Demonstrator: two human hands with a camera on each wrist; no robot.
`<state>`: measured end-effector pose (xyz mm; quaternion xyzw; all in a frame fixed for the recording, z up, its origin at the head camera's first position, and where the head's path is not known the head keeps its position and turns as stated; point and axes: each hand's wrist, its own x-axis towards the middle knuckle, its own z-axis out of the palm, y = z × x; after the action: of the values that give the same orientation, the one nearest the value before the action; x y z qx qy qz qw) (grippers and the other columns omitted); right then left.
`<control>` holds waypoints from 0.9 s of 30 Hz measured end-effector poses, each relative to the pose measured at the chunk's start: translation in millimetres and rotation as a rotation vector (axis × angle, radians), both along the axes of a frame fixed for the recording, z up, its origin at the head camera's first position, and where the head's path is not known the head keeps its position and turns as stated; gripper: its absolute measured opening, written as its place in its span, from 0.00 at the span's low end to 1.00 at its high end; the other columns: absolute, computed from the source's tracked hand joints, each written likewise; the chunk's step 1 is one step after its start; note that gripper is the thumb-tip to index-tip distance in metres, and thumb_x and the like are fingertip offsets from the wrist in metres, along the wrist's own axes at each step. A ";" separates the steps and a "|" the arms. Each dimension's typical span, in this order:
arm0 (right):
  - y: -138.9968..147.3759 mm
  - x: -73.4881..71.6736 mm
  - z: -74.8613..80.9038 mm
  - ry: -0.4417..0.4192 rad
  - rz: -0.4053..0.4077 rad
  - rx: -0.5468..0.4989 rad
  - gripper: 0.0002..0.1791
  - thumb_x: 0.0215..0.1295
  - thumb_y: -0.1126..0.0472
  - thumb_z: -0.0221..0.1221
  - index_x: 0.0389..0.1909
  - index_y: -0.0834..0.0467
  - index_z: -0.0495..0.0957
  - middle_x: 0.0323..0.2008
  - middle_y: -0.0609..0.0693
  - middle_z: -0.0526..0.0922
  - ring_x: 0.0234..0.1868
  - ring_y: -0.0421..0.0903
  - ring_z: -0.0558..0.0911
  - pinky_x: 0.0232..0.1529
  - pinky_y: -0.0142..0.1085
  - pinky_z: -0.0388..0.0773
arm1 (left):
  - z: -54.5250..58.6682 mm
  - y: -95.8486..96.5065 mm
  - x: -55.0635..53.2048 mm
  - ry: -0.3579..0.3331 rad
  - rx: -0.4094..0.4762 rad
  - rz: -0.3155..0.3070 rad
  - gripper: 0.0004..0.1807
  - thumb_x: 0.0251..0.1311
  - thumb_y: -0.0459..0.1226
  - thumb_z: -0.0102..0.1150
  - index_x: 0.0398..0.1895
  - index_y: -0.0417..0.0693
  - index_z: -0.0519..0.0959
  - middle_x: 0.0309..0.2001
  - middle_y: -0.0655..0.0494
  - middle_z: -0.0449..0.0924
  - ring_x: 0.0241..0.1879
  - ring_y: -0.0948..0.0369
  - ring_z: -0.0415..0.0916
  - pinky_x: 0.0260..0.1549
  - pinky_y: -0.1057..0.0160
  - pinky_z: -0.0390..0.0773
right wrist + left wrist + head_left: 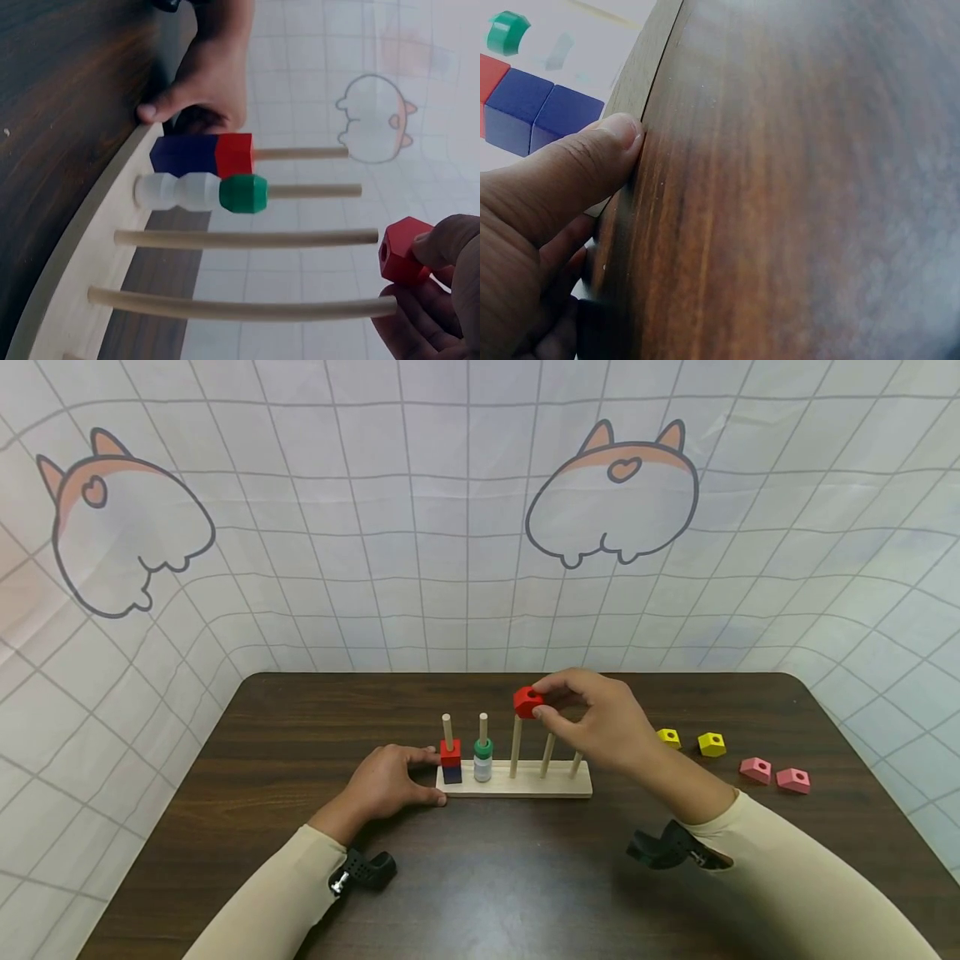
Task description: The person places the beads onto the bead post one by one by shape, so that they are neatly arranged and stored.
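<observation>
A wooden peg stand (517, 787) with several upright pegs lies across the table. My left hand (382, 783) holds its left end, thumb (619, 135) at the front edge and index finger toward the back. Between thumb and fingers, my right hand (603, 718) pinches a red faceted block (405, 251) with a hole through it. That block is right at the top of the third peg (247, 239). Dark blue blocks (544, 112) sit on the first peg under a red block (450, 752). White beads (176, 191) topped by a green bead (244, 193) fill the second peg's lower part.
To the right on the dark wooden table (510, 877) lie two yellow blocks (711, 744) and two pink blocks (792, 780), each with a hole. Behind the table hangs a white grid-patterned cloth (465, 593). The right forearm reaches over the table's right side.
</observation>
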<state>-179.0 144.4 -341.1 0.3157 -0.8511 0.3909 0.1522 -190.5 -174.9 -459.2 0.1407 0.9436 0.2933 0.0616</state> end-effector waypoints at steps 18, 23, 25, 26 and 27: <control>-15.3 11.5 -5.6 0.003 -0.056 0.060 0.16 0.64 0.65 0.70 0.51 0.60 0.82 0.45 0.48 0.85 0.40 0.42 0.84 0.43 0.41 0.84 | 2.0 0.0 0.3 0.002 0.004 -0.003 0.30 0.44 0.51 0.83 0.55 0.57 0.88 0.62 0.54 0.81 0.65 0.49 0.74 0.61 0.45 0.72; -19.0 14.2 -9.0 0.020 -0.090 0.038 0.16 0.63 0.66 0.70 0.52 0.62 0.81 0.45 0.50 0.86 0.41 0.44 0.84 0.45 0.43 0.84 | 2.7 0.0 0.6 0.002 0.008 -0.006 0.30 0.44 0.50 0.83 0.55 0.56 0.88 0.62 0.54 0.81 0.65 0.49 0.74 0.62 0.45 0.72; -20.2 15.3 -10.7 0.015 -0.108 0.025 0.16 0.64 0.66 0.70 0.52 0.62 0.82 0.44 0.50 0.86 0.40 0.44 0.84 0.45 0.46 0.83 | 2.5 0.0 0.5 0.003 0.008 -0.008 0.30 0.44 0.50 0.83 0.54 0.56 0.88 0.62 0.55 0.81 0.65 0.49 0.74 0.62 0.44 0.72; -20.9 15.5 -11.8 0.015 -0.118 0.020 0.16 0.63 0.66 0.70 0.51 0.61 0.82 0.44 0.50 0.86 0.40 0.44 0.83 0.45 0.46 0.83 | 2.3 -0.1 0.4 0.004 0.007 -0.009 0.30 0.44 0.50 0.83 0.54 0.56 0.88 0.62 0.55 0.81 0.65 0.49 0.74 0.62 0.44 0.72; -21.3 15.8 -12.8 0.016 -0.125 0.014 0.16 0.63 0.66 0.70 0.51 0.62 0.82 0.43 0.50 0.86 0.40 0.44 0.83 0.45 0.47 0.83 | 2.0 -0.1 0.3 0.004 0.007 -0.009 0.30 0.44 0.50 0.83 0.54 0.56 0.88 0.62 0.55 0.81 0.65 0.49 0.74 0.62 0.45 0.72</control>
<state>-163.2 123.1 -353.9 0.2663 -0.8705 0.3723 0.1807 -190.1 -175.0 -457.1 0.1456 0.9421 0.2960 0.0605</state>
